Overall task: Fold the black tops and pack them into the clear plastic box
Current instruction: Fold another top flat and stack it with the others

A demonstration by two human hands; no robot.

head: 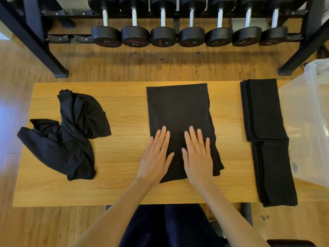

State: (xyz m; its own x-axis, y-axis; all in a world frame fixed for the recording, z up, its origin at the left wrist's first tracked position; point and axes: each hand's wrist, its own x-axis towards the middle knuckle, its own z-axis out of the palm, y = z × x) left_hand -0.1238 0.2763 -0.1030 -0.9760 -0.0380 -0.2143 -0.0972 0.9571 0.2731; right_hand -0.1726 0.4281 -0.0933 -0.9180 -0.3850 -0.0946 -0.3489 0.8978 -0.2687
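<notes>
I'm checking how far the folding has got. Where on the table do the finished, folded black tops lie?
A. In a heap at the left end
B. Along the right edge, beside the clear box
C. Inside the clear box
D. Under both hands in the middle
B: two neatly folded tops lie end to end along the right edge of the table, next to the clear plastic box; the heap at the left is crumpled.

I'm seeing bright, even daylight washing over the surface [124, 107], with soft shadows lying under the dumbbell rack [178, 15]. Wide-angle distortion is bending the edges, the corners are blurring, and the black tops [179, 111] are losing fold detail.
</notes>
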